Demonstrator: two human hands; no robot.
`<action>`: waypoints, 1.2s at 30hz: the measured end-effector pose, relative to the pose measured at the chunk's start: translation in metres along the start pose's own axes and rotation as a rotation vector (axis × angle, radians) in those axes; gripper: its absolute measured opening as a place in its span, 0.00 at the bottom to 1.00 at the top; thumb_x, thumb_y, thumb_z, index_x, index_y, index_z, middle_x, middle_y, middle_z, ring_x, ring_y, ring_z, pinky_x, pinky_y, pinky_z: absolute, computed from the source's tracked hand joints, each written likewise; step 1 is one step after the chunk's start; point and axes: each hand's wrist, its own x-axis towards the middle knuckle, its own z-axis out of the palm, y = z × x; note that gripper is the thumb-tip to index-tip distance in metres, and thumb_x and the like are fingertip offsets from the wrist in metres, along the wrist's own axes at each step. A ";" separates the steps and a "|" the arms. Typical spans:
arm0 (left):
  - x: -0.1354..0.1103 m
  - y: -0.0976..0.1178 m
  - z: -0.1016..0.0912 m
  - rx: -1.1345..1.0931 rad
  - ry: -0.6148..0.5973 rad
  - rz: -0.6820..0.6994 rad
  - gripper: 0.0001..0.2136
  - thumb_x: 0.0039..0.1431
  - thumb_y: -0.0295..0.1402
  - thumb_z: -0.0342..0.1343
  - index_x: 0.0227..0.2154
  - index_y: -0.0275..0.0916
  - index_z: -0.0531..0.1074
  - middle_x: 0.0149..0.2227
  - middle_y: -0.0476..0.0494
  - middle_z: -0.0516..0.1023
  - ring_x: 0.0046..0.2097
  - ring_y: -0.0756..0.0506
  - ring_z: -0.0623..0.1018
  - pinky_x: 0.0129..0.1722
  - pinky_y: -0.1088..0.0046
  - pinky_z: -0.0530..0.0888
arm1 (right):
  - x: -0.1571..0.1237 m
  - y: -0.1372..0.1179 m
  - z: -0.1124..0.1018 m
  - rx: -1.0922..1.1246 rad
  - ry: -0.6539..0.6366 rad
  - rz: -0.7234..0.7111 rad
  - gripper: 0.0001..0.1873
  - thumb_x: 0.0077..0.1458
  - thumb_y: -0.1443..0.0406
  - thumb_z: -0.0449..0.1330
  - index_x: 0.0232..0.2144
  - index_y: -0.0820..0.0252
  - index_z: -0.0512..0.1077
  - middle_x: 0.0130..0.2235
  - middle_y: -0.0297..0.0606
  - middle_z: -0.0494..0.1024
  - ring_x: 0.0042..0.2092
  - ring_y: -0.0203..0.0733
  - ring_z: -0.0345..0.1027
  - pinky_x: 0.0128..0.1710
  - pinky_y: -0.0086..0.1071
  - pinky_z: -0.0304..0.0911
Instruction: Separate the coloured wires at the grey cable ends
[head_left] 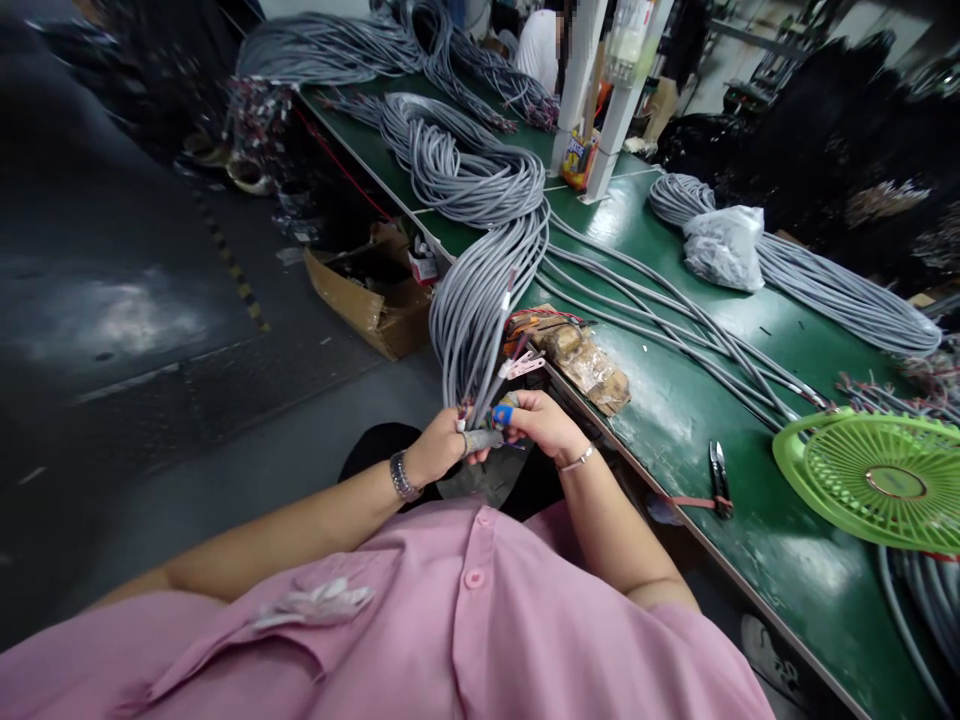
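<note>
A thick bundle of grey cables (487,290) hangs over the table's front edge, its ends coming down into my hands. My left hand (446,445) is closed round the cable ends, with taped fingertips. Close beside it, my right hand (536,422) pinches at the same ends; blue and grey tape wraps its fingers. Thin coloured wires show between the hands, but which strand each finger grips is too small to tell. Just above my right hand, a pink clip (523,366) sits by the cable ends.
On the green table (787,570) lie a wrapped wooden block (589,362), thread snips (720,478), a green fan (877,480) and a plastic bag (724,248). More coiled cables (322,48) lie farther back. A white post (626,100) rises from the table. An open cardboard box (367,300) stands left.
</note>
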 end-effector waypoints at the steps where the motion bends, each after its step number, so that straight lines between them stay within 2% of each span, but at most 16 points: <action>1: 0.000 0.001 -0.001 0.056 -0.050 -0.018 0.09 0.47 0.32 0.63 0.18 0.34 0.72 0.16 0.47 0.72 0.18 0.51 0.69 0.18 0.77 0.66 | -0.001 -0.002 0.002 -0.042 -0.002 -0.014 0.19 0.42 0.55 0.70 0.22 0.63 0.70 0.18 0.25 0.68 0.19 0.27 0.60 0.21 0.22 0.59; 4: 0.001 0.002 -0.002 0.100 -0.093 -0.060 0.09 0.47 0.32 0.62 0.18 0.34 0.72 0.16 0.46 0.73 0.18 0.51 0.69 0.19 0.76 0.66 | -0.006 -0.001 0.004 -0.066 0.029 -0.051 0.20 0.43 0.53 0.70 0.21 0.63 0.69 0.18 0.26 0.68 0.20 0.27 0.59 0.21 0.22 0.58; 8: 0.004 0.002 0.000 -0.109 0.103 -0.011 0.08 0.48 0.33 0.62 0.20 0.34 0.72 0.15 0.48 0.71 0.17 0.52 0.66 0.17 0.78 0.63 | -0.017 0.014 -0.002 0.103 0.235 -0.144 0.22 0.50 0.48 0.63 0.27 0.62 0.71 0.22 0.29 0.70 0.22 0.28 0.60 0.25 0.25 0.63; 10: 0.006 0.003 0.002 -0.225 0.207 0.026 0.07 0.47 0.33 0.62 0.22 0.35 0.72 0.15 0.50 0.70 0.16 0.53 0.66 0.16 0.78 0.61 | -0.022 0.023 0.000 0.191 0.296 -0.152 0.21 0.49 0.48 0.64 0.33 0.60 0.72 0.26 0.30 0.72 0.24 0.29 0.61 0.27 0.28 0.67; 12: 0.008 0.004 0.004 -0.282 0.269 0.054 0.07 0.48 0.33 0.62 0.23 0.35 0.72 0.15 0.51 0.70 0.16 0.53 0.65 0.16 0.78 0.60 | -0.026 0.029 0.008 0.210 0.299 -0.148 0.22 0.45 0.51 0.68 0.36 0.59 0.72 0.29 0.31 0.73 0.25 0.30 0.62 0.27 0.28 0.68; 15: 0.009 0.004 0.007 -0.284 0.292 0.073 0.07 0.48 0.32 0.61 0.22 0.36 0.71 0.15 0.51 0.70 0.17 0.53 0.66 0.17 0.78 0.61 | -0.024 0.033 0.024 0.167 0.358 -0.219 0.19 0.44 0.55 0.70 0.34 0.58 0.72 0.29 0.30 0.72 0.26 0.30 0.63 0.26 0.26 0.66; 18: 0.008 0.000 0.008 -0.230 0.248 0.055 0.07 0.47 0.31 0.62 0.20 0.35 0.71 0.16 0.50 0.71 0.18 0.52 0.68 0.18 0.78 0.64 | -0.017 0.030 0.033 0.131 0.451 -0.263 0.14 0.46 0.56 0.68 0.30 0.59 0.71 0.25 0.29 0.71 0.25 0.30 0.61 0.24 0.25 0.63; 21: 0.005 -0.005 0.007 -0.134 0.143 0.063 0.08 0.47 0.30 0.62 0.18 0.35 0.71 0.16 0.49 0.71 0.19 0.52 0.69 0.20 0.76 0.66 | -0.011 0.021 0.034 0.118 0.421 -0.205 0.14 0.45 0.57 0.67 0.27 0.59 0.69 0.21 0.27 0.69 0.22 0.30 0.59 0.21 0.25 0.60; 23: 0.003 -0.007 0.006 -0.104 0.114 0.089 0.08 0.47 0.30 0.62 0.17 0.35 0.71 0.16 0.49 0.71 0.19 0.51 0.69 0.20 0.75 0.66 | -0.008 0.014 0.034 0.112 0.396 -0.166 0.14 0.45 0.58 0.67 0.26 0.59 0.68 0.19 0.26 0.68 0.20 0.30 0.59 0.20 0.25 0.58; 30: 0.004 0.003 0.007 -0.288 0.297 0.150 0.07 0.49 0.33 0.62 0.21 0.35 0.73 0.15 0.51 0.70 0.17 0.52 0.67 0.18 0.76 0.63 | -0.001 0.010 0.042 0.244 0.448 -0.178 0.10 0.45 0.60 0.65 0.25 0.59 0.68 0.19 0.23 0.64 0.20 0.28 0.55 0.22 0.25 0.59; 36: 0.006 0.006 0.007 -0.392 0.388 0.123 0.09 0.47 0.35 0.62 0.21 0.36 0.72 0.16 0.51 0.69 0.17 0.52 0.66 0.18 0.76 0.62 | 0.004 0.015 0.045 0.310 0.430 -0.204 0.09 0.44 0.62 0.65 0.25 0.59 0.69 0.20 0.24 0.64 0.21 0.28 0.54 0.22 0.25 0.59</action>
